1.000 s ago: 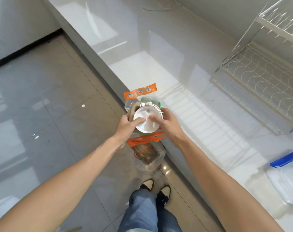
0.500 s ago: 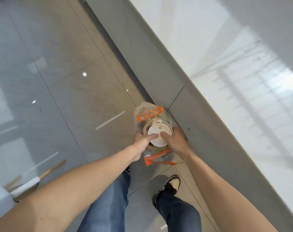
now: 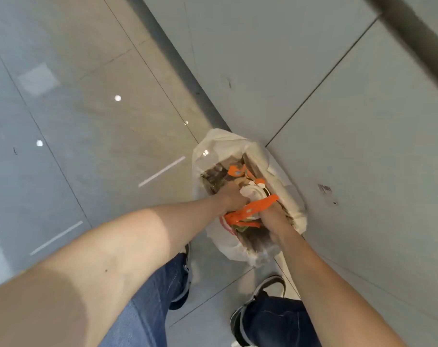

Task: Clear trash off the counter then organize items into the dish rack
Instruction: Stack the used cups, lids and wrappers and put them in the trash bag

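Note:
A trash bin lined with a white plastic bag [image 3: 283, 181] stands on the floor against the cabinet front. Both hands are down inside its mouth. My left hand [image 3: 231, 197] and my right hand [image 3: 275, 217] press a bundle of trash into it: a white round lid [image 3: 250, 192] and clear packaging with orange strips [image 3: 250, 209]. Brown waste lies underneath in the bin [image 3: 214, 177]. The fingers of both hands are partly hidden by the trash.
The grey cabinet front [image 3: 338, 121] rises on the right of the bin, and the glossy tiled floor [image 3: 87, 146] spreads to the left. My legs in jeans and my shoes [image 3: 270, 286] stand just below the bin. The counter top and dish rack are out of view.
The hands carried the trash bundle from counter height down to the floor and into the bin. The view tilted down, so the counter top and rack left the frame.

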